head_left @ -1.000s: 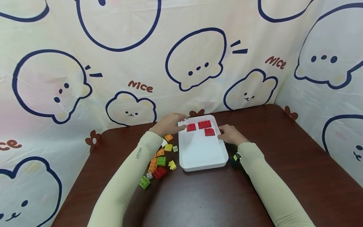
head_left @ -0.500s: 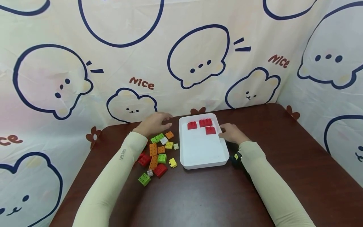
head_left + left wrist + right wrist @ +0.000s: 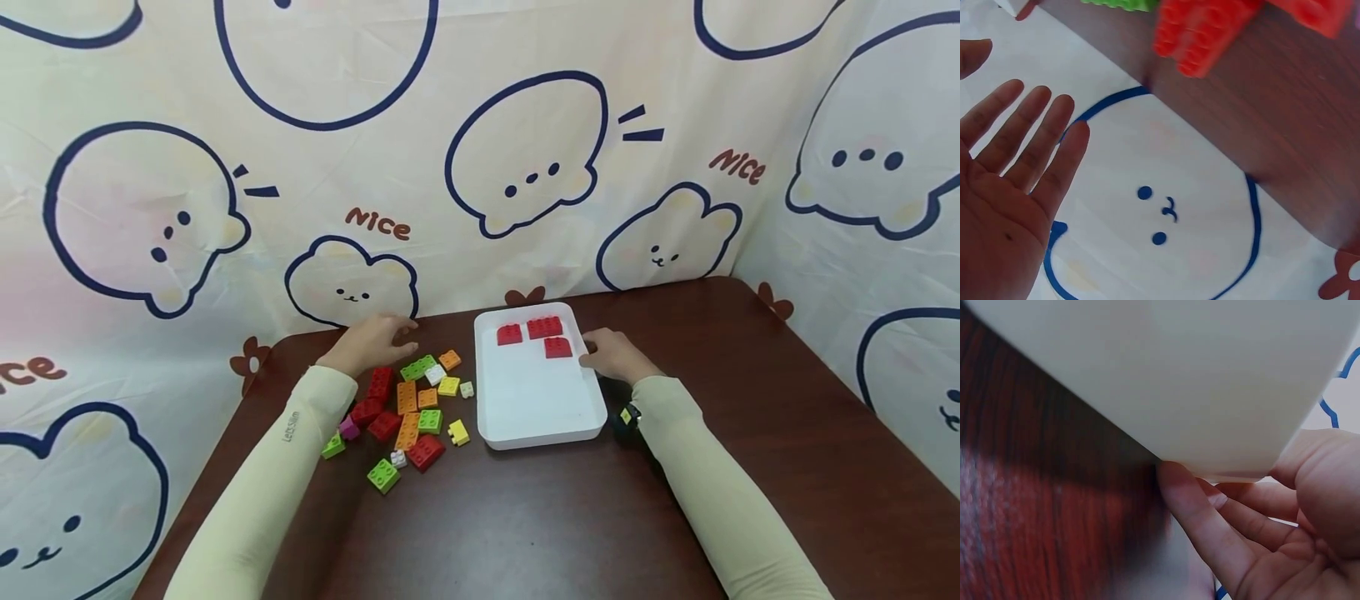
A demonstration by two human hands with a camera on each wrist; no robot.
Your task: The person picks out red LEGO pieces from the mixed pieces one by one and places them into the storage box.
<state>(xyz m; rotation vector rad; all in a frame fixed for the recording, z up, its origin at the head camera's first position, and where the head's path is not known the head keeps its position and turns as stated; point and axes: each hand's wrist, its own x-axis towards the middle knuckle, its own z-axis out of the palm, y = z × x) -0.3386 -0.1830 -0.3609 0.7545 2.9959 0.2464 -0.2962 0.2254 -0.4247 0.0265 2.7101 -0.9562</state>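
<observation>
My left hand [image 3: 367, 343] hovers at the back left of a heap of toy building bricks, holding nothing; its fingers look extended in the left wrist view. Closest to it in the head view is a long red brick [image 3: 380, 383], with a lime brick [image 3: 417, 367] to the right. My right hand [image 3: 617, 356] grips the right side of a white tray [image 3: 536, 400]. The right wrist view shows the thumb at the rim and fingertips [image 3: 1175, 475] against the tray's lower edge. Three red bricks [image 3: 544, 327] lie inside at the tray's far end.
Left of the tray are orange bricks [image 3: 407, 397], a yellow brick [image 3: 458, 432], a white brick [image 3: 435, 375] and a purple brick [image 3: 348, 428]. The dark brown table [image 3: 510, 517] ends at a printed curtain [image 3: 517, 267] behind the tray.
My left hand has moved left from the tray's far left corner to behind the heap, uncovering more bricks. The right hand stays at the tray's side, and the three bricks inside stay put.
</observation>
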